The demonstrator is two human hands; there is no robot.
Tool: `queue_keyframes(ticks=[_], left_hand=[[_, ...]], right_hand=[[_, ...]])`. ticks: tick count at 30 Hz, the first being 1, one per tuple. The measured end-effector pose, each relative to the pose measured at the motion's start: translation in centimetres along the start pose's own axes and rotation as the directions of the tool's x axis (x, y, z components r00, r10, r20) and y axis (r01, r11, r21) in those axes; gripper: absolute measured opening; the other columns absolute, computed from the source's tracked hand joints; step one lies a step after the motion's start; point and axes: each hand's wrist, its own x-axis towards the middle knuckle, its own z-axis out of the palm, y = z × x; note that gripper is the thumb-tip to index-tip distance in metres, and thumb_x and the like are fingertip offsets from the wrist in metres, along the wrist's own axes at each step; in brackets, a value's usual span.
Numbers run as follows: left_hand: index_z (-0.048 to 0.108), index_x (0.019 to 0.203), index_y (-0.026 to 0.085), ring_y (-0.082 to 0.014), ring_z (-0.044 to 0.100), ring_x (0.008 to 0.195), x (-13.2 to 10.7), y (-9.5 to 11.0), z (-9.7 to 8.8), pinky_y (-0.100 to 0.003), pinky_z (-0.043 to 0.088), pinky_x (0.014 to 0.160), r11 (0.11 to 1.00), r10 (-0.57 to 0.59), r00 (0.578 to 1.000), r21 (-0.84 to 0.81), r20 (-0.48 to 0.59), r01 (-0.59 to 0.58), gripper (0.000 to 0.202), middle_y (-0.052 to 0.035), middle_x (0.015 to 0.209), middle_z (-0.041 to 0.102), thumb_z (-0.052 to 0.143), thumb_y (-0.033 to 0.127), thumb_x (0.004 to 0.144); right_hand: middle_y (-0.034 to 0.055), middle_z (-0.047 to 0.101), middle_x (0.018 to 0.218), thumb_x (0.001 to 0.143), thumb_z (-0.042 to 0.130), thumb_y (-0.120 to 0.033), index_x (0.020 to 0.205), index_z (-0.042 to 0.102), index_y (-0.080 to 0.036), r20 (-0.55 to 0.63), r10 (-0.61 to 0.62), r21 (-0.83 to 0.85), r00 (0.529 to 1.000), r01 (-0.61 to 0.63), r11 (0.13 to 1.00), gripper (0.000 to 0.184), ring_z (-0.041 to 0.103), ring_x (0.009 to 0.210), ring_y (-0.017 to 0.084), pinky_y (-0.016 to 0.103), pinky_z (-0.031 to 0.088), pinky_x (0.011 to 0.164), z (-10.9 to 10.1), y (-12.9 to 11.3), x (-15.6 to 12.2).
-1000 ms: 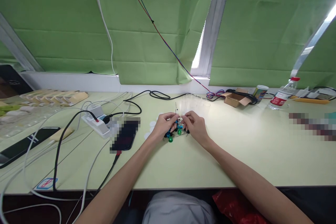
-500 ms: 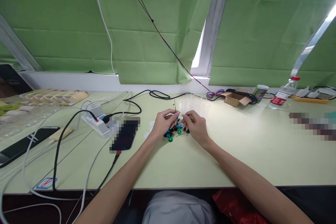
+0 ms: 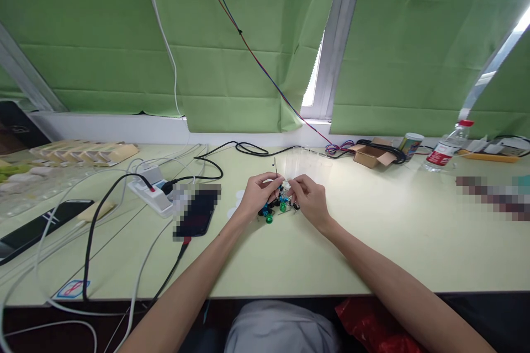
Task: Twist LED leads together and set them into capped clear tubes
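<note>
My left hand [image 3: 257, 197] is closed in a pinch, and a thin dark wire-like piece [image 3: 275, 167] stands up from its fingertips. Close beside it, my right hand [image 3: 310, 199] is pinched too; whatever lies between its fingers is too small to make out. Below and between both hands is a small pile of beads or parts [image 3: 271, 210] in black, blue and green. A shiny green ball [image 3: 269, 219] lies at the pile's near side, with another green one [image 3: 283, 207] just behind it. My fingers hide part of the pile.
Left of my hands lie a phone [image 3: 199, 212] with a cable and a white power strip [image 3: 153, 196]. Cables run across the table's left side. Toward the back right stand a small cardboard box [image 3: 370, 157], a canister [image 3: 411, 147] and a water bottle [image 3: 445, 151].
The upper end of the thin piece has tipped very slightly left. My right fingertips have shifted a little to the right; the pile looks the same.
</note>
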Motion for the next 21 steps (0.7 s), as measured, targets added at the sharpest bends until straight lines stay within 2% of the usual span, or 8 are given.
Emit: queue_keyframes(ticks=[10,16,18,21], left_hand=[[0.063,0.079,0.016,-0.0063,0.034,0.043,0.06,0.10,-0.03,-0.023,0.028,0.045,0.999,-0.032,0.999,-0.010,0.040,0.032,0.032,0.0039,0.052,0.048,0.070,0.047,0.075],[0.063,0.077,0.016,-0.0070,0.034,0.044,0.10,-0.14,-0.12,-0.023,0.027,0.045,0.998,-0.056,0.997,0.012,0.060,0.055,0.033,0.0046,0.049,0.044,0.067,0.049,0.077],[0.063,0.076,0.016,-0.0068,0.033,0.043,0.14,-0.18,-0.11,-0.023,0.026,0.045,0.998,-0.062,0.996,0.000,0.064,0.062,0.034,0.0050,0.048,0.043,0.067,0.049,0.076],[0.062,0.075,0.016,-0.0063,0.033,0.042,0.17,-0.24,-0.10,-0.023,0.025,0.045,0.997,-0.076,0.996,-0.025,0.051,0.077,0.035,0.0051,0.047,0.043,0.067,0.050,0.076]], right_hand=[[-0.0051,0.051,0.043,0.092,0.051,-0.045,0.064,0.051,-0.020,-0.017,0.031,-0.139,0.999,-0.034,0.990,0.038,0.046,0.039,0.009,0.023,0.040,0.048,-0.07,0.36,0.02],[-0.0052,0.046,0.042,0.092,0.049,-0.047,0.060,0.049,-0.020,-0.022,0.024,-0.183,0.999,-0.028,0.983,0.042,0.043,0.040,0.009,0.024,0.038,0.048,-0.01,0.18,0.12],[-0.0041,0.049,0.046,0.092,0.049,-0.047,0.065,0.053,-0.020,-0.016,0.016,-0.159,1.000,-0.018,0.987,0.039,0.045,0.043,0.010,0.024,0.039,0.048,-0.05,0.10,0.09],[-0.0018,0.058,0.059,0.093,0.047,-0.047,0.084,0.059,-0.020,-0.009,0.012,-0.092,1.000,-0.013,0.996,0.031,0.049,0.047,0.010,0.023,0.040,0.048,-0.15,-0.13,0.05]])
